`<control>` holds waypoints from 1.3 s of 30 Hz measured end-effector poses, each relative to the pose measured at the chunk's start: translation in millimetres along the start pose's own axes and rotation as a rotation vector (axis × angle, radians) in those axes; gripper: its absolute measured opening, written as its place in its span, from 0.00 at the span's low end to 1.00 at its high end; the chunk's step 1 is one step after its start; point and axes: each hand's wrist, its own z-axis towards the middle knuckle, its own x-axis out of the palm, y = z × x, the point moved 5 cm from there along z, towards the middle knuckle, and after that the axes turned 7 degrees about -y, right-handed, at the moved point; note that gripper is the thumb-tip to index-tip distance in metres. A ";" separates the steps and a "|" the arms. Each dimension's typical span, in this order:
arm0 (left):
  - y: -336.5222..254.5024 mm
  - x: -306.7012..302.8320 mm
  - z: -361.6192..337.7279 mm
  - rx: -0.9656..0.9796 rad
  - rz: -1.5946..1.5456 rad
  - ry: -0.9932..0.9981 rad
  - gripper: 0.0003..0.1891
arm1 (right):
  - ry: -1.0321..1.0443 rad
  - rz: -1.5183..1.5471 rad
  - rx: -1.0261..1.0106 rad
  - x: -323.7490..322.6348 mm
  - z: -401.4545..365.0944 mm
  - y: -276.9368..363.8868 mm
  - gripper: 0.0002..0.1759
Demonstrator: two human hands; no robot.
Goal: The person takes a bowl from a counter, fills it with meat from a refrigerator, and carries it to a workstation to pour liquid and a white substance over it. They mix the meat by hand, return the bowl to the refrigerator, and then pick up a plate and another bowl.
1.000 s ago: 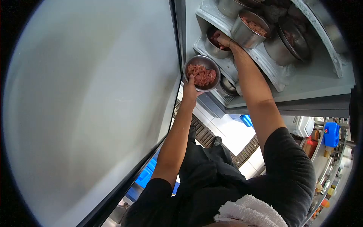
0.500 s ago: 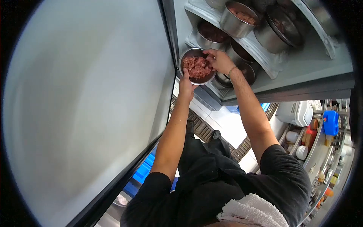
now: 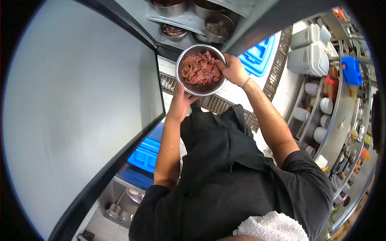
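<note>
A round metal bowl (image 3: 204, 89) is held out in front of my body, with pieces of raw red meat (image 3: 200, 68) lying in it. My left hand (image 3: 179, 103) supports its lower left side, thumb up at the rim and fingers partly hidden beneath. On the right side, my right hand (image 3: 234, 70) grips the rim, its thumb reaching inside beside the meat. Just beyond the bowl stands the open fridge, with metal pots (image 3: 219, 28) of food on its shelves (image 3: 177, 22).
The open fridge door (image 3: 92, 100) fills the left side. Blue lids or crates (image 3: 259, 56) lie on the floor at right, near a drain grate (image 3: 277, 66). White bins (image 3: 307, 60) and a steel counter (image 3: 335, 120) with dishes line the right. A sink (image 3: 120, 201) is at lower left.
The bowl has come out from the fridge shelves toward my body. My right hand has moved from the meat and far rim to the bowl's right rim. My view has turned away from the shelves.
</note>
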 end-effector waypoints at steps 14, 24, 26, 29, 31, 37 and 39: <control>-34.9 -279.4 -162.7 0.142 0.530 -1.022 0.34 | -0.220 0.127 0.177 -246.9 -115.1 -163.8 0.19; 65.3 -143.7 -93.2 -0.135 0.412 -0.839 0.26 | -0.502 0.326 0.246 -376.7 -146.7 -275.0 0.19; 109.0 -121.5 -71.7 -0.448 0.535 -0.839 0.26 | -0.534 0.339 0.247 -390.9 -155.4 -278.8 0.18; 156.3 -12.4 4.2 -0.531 0.664 -0.592 0.27 | -0.560 0.334 0.292 -414.1 -137.8 -293.2 0.18; 169.6 115.8 51.2 -0.372 0.751 -0.242 0.33 | -0.566 0.334 0.292 -423.0 -131.6 -299.4 0.17; 208.1 421.0 159.5 -0.241 0.499 0.323 0.39 | -0.482 0.292 0.250 -458.5 -68.6 -339.5 0.18; 237.4 497.3 215.2 -0.305 0.367 0.468 0.37 | -0.464 0.298 0.229 -485.1 -26.8 -346.7 0.18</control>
